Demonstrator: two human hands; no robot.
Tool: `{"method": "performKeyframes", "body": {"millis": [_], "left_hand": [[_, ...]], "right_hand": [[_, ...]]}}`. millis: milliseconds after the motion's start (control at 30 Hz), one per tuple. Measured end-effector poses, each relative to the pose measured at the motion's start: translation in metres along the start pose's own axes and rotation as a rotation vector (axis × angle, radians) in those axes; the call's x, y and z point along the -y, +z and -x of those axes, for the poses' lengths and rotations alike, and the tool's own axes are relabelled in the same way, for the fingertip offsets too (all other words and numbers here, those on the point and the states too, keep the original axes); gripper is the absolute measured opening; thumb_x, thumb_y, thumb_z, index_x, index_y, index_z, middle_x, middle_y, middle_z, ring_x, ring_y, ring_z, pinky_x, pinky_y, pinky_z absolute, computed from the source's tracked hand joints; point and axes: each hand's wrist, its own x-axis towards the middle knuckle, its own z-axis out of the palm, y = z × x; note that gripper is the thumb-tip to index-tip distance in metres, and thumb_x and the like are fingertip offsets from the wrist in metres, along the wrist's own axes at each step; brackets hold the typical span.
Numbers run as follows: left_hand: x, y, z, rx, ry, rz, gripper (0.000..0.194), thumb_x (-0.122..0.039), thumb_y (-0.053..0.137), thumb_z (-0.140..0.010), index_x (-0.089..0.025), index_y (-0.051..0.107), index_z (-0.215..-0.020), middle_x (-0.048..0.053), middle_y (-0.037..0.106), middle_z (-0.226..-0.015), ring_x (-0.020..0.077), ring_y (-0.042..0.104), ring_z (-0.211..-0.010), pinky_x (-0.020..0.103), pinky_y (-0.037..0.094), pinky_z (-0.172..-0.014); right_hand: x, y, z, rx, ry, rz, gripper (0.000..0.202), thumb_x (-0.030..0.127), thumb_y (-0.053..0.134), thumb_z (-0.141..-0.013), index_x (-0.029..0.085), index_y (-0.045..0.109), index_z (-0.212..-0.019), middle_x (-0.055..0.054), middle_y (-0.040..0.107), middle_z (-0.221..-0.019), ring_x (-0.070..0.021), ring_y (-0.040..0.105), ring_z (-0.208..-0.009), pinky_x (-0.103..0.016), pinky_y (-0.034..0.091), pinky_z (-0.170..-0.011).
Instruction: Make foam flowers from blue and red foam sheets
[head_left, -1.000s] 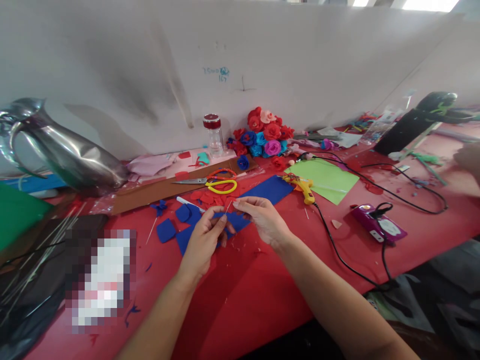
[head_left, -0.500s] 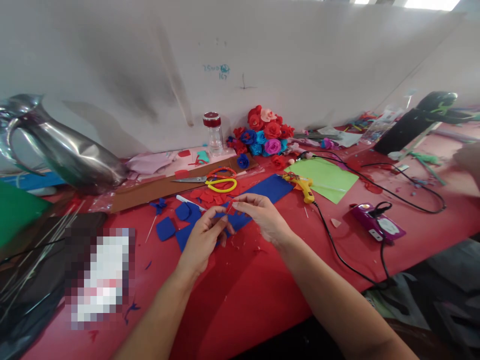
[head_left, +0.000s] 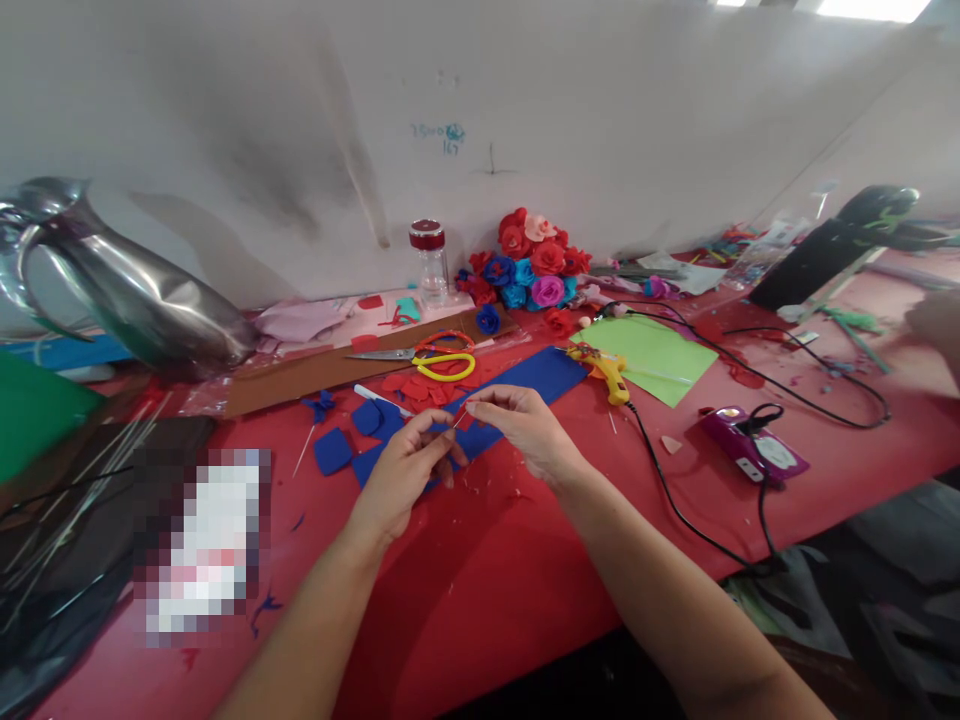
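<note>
My left hand (head_left: pixel 412 452) pinches a thin stick (head_left: pixel 455 424) between thumb and fingertips. At the stick's upper end, the closed fingertips of my right hand (head_left: pixel 517 422) grip a small red piece (head_left: pixel 464 407), mostly hidden by the fingers. Both hands are raised over a long blue strip (head_left: pixel 536 383) on the table. Just beyond them lie several red cut pieces (head_left: pixel 420 390), a white pen-like stick (head_left: pixel 369 393) and yellow-and-orange-handled scissors (head_left: pixel 442 366). Blue cut petals (head_left: pixel 332 452) rest left of my left hand.
A yellow glue gun (head_left: pixel 611 375) with a black cord lies right of the hands by a green sheet (head_left: pixel 660 355). Behind stand a glass jar (head_left: pixel 431 275) and a bunch of paper-like roses (head_left: pixel 529 260). A steel jug (head_left: pixel 150 290) is at left, a purple power strip (head_left: pixel 757 445) at right.
The hands keep nearly the same place and grip. A little more of the thin stick shows between the fingertips. The camera view has shifted slightly.
</note>
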Motion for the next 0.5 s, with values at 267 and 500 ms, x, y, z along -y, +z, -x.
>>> {"method": "performKeyframes", "body": {"millis": [267,500], "left_hand": [[-0.0025,-0.0059,-0.0033,0.007,-0.146,0.217,0.024,-0.033,0.072,-0.066,-0.017,0.061,-0.081,0.001,0.066,-0.073,0.0080,0.054,-0.053,0.021,0.036,-0.050],[0.0022,-0.0097,-0.0083,0.027,-0.199,0.320,0.023,-0.029,0.077,-0.060,-0.016,0.062,-0.071,0.000,0.063,-0.061,0.0076,0.051,-0.049,0.019,0.036,-0.048]], "right_hand": [[0.0004,0.0001,0.0003,0.036,-0.011,0.002,0.011,0.029,0.067,-0.066,0.018,0.068,-0.069,0.001,0.064,-0.068,-0.0110,0.054,-0.067,-0.026,0.040,-0.068],[0.0011,0.0001,0.0024,0.106,-0.030,-0.020,0.009,0.028,0.069,-0.067,0.019,0.068,-0.070,0.001,0.066,-0.072,-0.0121,0.057,-0.071,-0.027,0.043,-0.073]]}}
